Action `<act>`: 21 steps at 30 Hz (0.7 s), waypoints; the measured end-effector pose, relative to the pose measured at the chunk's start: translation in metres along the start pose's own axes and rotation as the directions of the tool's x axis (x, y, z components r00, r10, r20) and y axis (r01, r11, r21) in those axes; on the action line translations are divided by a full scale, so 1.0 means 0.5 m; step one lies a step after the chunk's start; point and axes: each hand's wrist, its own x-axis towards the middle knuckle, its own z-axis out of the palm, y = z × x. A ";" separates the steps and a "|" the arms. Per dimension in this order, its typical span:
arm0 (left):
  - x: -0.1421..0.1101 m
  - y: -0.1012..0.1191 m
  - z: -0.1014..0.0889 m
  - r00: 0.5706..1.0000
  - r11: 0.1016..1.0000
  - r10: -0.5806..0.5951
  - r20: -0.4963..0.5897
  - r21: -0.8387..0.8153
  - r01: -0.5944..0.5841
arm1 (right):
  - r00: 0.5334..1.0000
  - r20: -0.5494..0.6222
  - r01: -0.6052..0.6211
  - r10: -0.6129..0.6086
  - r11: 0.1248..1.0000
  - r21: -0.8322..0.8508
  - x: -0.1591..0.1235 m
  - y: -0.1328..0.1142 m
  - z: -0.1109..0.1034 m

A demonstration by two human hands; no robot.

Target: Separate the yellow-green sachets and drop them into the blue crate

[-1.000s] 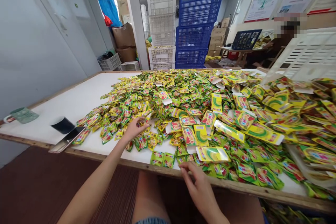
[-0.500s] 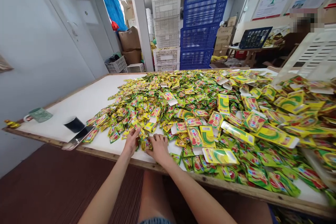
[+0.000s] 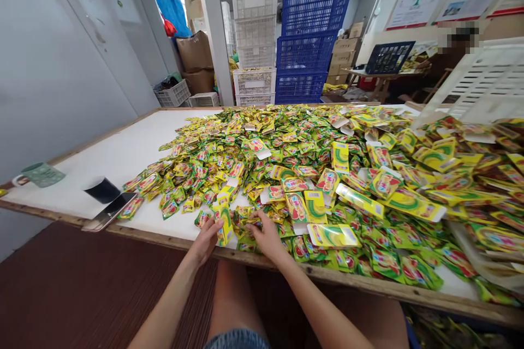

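My left hand (image 3: 207, 237) is closed around a small yellow carton (image 3: 223, 224), held upright near the table's front edge. Just right of it, my right hand (image 3: 265, 235) has its fingers curled together at some small green-and-yellow sachets (image 3: 243, 212); exactly how many it grips is hidden. A large heap of such sachets (image 3: 213, 155) spreads across the white table behind both hands. Flattened or opened yellow cartons (image 3: 333, 235) lie on the heap to the right of my right hand.
To the left stand a dark cup (image 3: 101, 190), a phone (image 3: 109, 211) and a green mug (image 3: 43, 174). A white crate (image 3: 487, 84) lies tipped at the right, cartons spilling from it. Blue crates (image 3: 305, 54) are stacked behind the table. A person (image 3: 446, 62) sits at another table.
My left hand has come back from the heap and now holds a yellow carton upright. My right hand went left to the sachets from the table edge, then shifted slightly right.
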 end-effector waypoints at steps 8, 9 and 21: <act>-0.039 -0.008 0.070 0.999 0.996 -0.037 0.040 -0.084 0.040 | 0.997 0.043 -0.083 0.071 0.862 0.500 -0.038 -0.005 -0.051; -0.043 -0.009 0.076 0.999 0.995 -0.035 0.031 -0.092 0.038 | 0.995 0.018 -0.092 0.097 0.851 0.517 -0.044 -0.006 -0.059; -0.091 -0.025 0.133 0.912 0.934 -0.129 0.388 0.356 -0.019 | 0.974 0.109 -0.224 0.197 0.897 0.380 -0.124 0.005 -0.130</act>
